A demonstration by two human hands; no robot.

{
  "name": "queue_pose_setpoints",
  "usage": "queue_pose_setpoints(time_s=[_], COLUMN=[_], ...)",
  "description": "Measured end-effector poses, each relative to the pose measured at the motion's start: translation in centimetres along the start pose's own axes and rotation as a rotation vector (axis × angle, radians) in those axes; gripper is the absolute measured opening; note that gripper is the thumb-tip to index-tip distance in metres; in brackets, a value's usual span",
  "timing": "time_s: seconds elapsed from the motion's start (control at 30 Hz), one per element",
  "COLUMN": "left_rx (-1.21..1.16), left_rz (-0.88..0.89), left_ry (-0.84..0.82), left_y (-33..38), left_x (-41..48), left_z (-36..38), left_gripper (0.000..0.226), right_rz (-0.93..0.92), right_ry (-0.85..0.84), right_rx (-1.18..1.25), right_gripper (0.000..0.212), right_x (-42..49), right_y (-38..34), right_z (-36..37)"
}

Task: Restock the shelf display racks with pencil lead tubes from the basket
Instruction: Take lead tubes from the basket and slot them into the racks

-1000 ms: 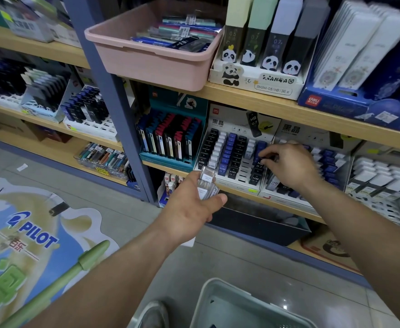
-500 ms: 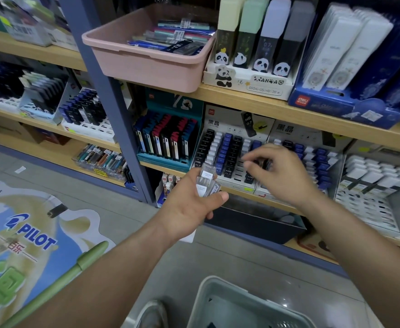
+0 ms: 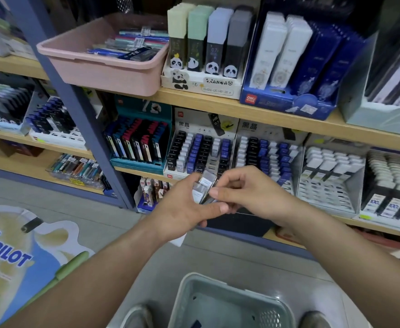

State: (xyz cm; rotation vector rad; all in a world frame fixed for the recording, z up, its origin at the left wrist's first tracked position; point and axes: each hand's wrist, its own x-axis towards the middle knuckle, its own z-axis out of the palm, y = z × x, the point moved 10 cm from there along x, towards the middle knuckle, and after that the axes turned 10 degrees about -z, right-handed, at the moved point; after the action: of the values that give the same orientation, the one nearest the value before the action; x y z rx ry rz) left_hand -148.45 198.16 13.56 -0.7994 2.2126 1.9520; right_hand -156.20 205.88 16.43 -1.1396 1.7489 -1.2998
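My left hand [image 3: 182,207] grips a small bunch of clear pencil lead tubes [image 3: 203,189] in front of the middle shelf. My right hand [image 3: 248,192] has come against them, its thumb and fingers pinching one tube in the bunch. Just behind the hands stand two white display racks, the left rack [image 3: 201,150] and the right rack [image 3: 265,152], filled with rows of black, blue and white lead tubes. The grey basket [image 3: 232,301] sits on the floor below my arms, between my shoes.
A pink tub [image 3: 104,60] of pens sits on the upper shelf, beside panda lead boxes [image 3: 208,48] and blue boxes [image 3: 307,67]. A teal rack [image 3: 139,143] stands left of the lead racks, white tube racks [image 3: 331,176] to the right. A blue shelf post [image 3: 80,110] rises at left.
My right hand left the rack and drew back to the bunch in my left hand, now pinching a tube there. The view has tilted slightly.
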Motion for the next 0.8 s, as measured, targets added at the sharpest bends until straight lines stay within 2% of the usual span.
queue_pose_setpoints(time_s=[0.07, 0.2, 0.33, 0.47, 0.63, 0.7, 0.8], left_rx=[-0.003, -0.087, -0.181, -0.234, -0.235, -0.232, -0.219], left_rz=[-0.05, -0.034, -0.039, -0.04, -0.02, -0.008, -0.013], left_ry=[0.026, 0.043, 0.094, 0.173, 0.239, 0.244, 0.245], left_y=[-0.5, -0.2, -0.4, -0.6, -0.5, -0.4, -0.6], left_x=[0.1, 0.1, 0.3, 0.3, 0.0, -0.1, -0.2], left_z=[-0.3, -1.1, -2.4, -3.9, -4.8, -5.0, -5.4], left_gripper=[0.065, 0.039, 0.031, 0.034, 0.033, 0.032, 0.033], right_rz=[0.0, -0.013, -0.009, 0.005, 0.007, 0.01, -0.005], right_ry=[0.024, 0.125, 0.201, 0.203, 0.143, 0.123, 0.015], right_rx=[0.051, 0.123, 0.259, 0.184, 0.072, 0.055, 0.076], right_gripper=[0.021, 0.014, 0.016, 0.026, 0.009, 0.017, 0.042], right_x=[-0.3, -0.5, -0.4, -0.2, 0.6, 1.1, 1.7], right_y=[0.2, 0.4, 1.0, 1.9, 1.7, 1.4, 0.8], right_z=[-0.6, -2.6, -3.5, -3.5, -1.0, -0.2, 1.2])
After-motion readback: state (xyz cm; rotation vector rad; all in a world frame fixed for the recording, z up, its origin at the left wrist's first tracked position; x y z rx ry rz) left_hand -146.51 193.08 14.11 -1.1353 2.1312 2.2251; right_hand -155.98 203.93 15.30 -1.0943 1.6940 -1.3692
